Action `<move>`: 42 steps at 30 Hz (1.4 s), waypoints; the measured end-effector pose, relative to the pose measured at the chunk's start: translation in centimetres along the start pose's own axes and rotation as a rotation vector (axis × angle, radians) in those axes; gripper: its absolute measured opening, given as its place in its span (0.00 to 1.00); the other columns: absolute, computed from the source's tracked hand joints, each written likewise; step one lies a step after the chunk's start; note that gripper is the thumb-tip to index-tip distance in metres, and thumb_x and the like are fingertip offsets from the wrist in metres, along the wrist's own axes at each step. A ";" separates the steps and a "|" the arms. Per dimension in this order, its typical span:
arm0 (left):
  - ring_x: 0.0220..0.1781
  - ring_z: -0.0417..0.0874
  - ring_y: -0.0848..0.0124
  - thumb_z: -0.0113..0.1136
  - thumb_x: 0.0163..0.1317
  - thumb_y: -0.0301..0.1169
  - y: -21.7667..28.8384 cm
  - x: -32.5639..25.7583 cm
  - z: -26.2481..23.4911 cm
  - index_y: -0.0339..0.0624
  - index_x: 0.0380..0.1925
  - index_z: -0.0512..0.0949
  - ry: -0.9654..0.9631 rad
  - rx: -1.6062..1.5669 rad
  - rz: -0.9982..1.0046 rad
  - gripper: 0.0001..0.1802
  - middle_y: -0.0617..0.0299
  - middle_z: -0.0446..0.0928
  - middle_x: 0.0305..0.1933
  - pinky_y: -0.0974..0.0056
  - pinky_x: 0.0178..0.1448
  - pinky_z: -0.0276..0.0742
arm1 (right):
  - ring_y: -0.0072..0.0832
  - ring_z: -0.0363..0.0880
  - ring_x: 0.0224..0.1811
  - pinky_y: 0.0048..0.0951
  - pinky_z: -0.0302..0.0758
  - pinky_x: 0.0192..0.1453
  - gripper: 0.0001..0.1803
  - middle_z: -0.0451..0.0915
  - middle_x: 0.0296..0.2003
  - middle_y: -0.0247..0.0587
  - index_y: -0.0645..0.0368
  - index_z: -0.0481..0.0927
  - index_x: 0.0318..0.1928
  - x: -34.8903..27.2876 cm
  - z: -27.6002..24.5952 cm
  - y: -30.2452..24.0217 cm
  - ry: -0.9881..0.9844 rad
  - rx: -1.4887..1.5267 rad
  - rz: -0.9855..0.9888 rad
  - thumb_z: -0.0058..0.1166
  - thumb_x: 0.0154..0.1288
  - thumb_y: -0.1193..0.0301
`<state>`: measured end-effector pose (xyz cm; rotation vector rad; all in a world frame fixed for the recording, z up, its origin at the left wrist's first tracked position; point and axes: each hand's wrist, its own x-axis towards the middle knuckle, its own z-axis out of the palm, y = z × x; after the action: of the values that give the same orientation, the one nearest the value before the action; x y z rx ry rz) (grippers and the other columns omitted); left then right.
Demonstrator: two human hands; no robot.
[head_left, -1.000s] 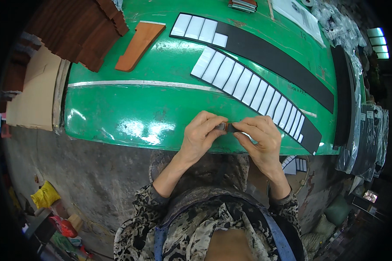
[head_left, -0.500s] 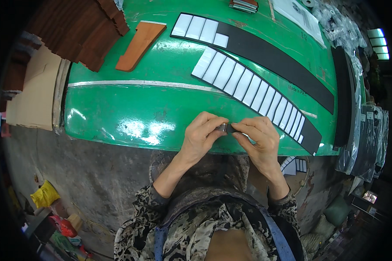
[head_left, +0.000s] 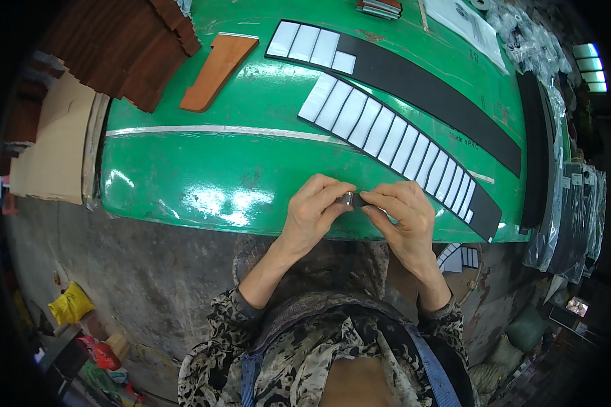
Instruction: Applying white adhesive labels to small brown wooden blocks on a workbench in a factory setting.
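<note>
Above the near edge of the green table (head_left: 142,180), my left hand (head_left: 311,211) and my right hand (head_left: 406,218) face each other, fingertips pinched. Between them is a small dark piece (head_left: 358,201), gripped by my right fingertips. My left fingertips hold a small part with a shiny metal edge (head_left: 349,199) against it. Fingers cover most of both, so their exact kind does not show. Just beyond my right hand lies a curved black strip (head_left: 485,214) bearing a row of white rectangles (head_left: 380,134).
A second curved black strip (head_left: 428,88) with fewer white rectangles lies farther back. A tapered brown piece (head_left: 217,73) lies at the far left, beside stacked reddish-brown pieces (head_left: 115,47) on a cardboard box (head_left: 51,146). Plastic-wrapped dark panels (head_left: 574,210) stand at the right edge.
</note>
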<state>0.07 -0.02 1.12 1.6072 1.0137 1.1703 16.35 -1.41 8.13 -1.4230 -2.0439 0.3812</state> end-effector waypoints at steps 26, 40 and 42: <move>0.34 0.76 0.71 0.64 0.50 0.27 1.4 0.2 -0.3 0.38 0.39 0.79 -0.042 -0.016 -0.117 0.14 0.59 0.75 0.37 0.69 0.34 0.72 | 0.31 0.74 0.35 0.28 0.73 0.37 0.18 0.78 0.35 0.36 0.58 0.83 0.39 -1.0 1.0 0.4 0.057 0.108 0.059 0.65 0.42 0.80; 0.39 0.75 0.61 0.60 0.54 0.28 2.2 0.0 1.5 0.36 0.34 0.77 0.073 0.097 -0.152 0.10 0.54 0.75 0.37 0.62 0.43 0.72 | 0.37 0.75 0.37 0.31 0.75 0.36 0.20 0.75 0.42 0.40 0.60 0.81 0.42 -2.8 2.1 -0.4 0.185 -0.159 -0.059 0.55 0.42 0.81; 0.40 0.75 0.61 0.59 0.55 0.28 2.4 -0.2 1.6 0.36 0.36 0.77 0.086 0.091 -0.160 0.10 0.53 0.74 0.37 0.62 0.44 0.71 | 0.37 0.75 0.39 0.31 0.75 0.36 0.21 0.75 0.43 0.42 0.60 0.81 0.43 -3.1 2.3 -0.3 0.204 -0.153 -0.037 0.55 0.43 0.82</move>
<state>1.83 -1.19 3.03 1.5252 1.2433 1.1062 15.43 -4.11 5.54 -1.4477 -1.9637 0.0613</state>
